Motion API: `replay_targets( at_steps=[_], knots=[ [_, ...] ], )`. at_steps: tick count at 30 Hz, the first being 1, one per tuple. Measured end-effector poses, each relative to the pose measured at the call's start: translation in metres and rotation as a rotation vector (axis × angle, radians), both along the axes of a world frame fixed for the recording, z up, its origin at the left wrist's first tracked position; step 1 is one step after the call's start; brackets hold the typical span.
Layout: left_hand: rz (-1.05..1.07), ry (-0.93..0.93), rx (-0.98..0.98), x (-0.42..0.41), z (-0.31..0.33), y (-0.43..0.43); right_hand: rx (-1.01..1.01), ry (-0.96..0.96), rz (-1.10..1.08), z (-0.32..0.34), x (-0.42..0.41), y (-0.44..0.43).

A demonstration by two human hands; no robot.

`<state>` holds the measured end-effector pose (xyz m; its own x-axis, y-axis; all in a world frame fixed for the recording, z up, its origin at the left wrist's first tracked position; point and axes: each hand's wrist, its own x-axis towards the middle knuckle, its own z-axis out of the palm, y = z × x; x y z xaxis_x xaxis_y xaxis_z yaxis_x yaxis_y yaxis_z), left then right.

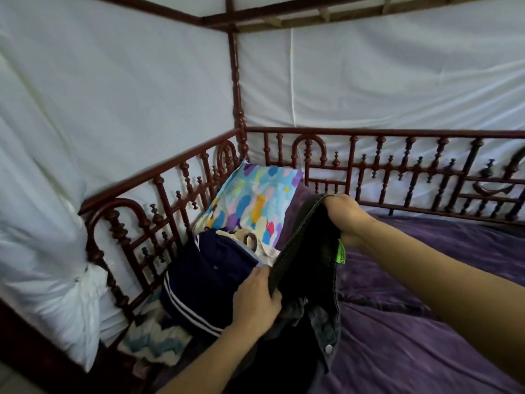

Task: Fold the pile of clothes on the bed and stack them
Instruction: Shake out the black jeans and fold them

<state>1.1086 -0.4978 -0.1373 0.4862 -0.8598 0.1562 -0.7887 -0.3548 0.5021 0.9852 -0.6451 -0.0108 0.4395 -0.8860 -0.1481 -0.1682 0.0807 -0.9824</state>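
Denim hangs off its top edge over the sheet, lower part crumpled near me, so a fold from here likely goes skewed unless it's shaken flat first. Left hand pinches the edge's near end, right hand is fisted round the far end, cloth stretched between and drooping below both. Slack could also drag the pile just left, by the rail
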Motion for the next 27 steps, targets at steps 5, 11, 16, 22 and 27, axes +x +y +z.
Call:
replay_targets(
  at_steps=[5,11,16,22,27],
  knots=[
    [0.112,0.301,-0.276,0.054,0.043,-0.013,-0.551,0.357,0.049,0.005,-0.039,-0.020],
    [-0.135,0.390,-0.509,0.084,0.154,-0.028,-0.673,0.074,0.037,0.014,-0.071,-0.035],
    [-0.129,0.260,-0.278,0.086,0.141,-0.028,-0.049,-0.007,-0.002,-0.022,-0.044,-0.023],
    [-0.526,0.049,-0.028,0.117,0.161,-0.021,-0.488,0.015,0.114,0.028,-0.045,-0.016],
    [-0.473,-0.232,0.052,0.165,0.162,-0.041,-0.814,0.298,0.421,0.055,-0.030,0.003]
  ],
)
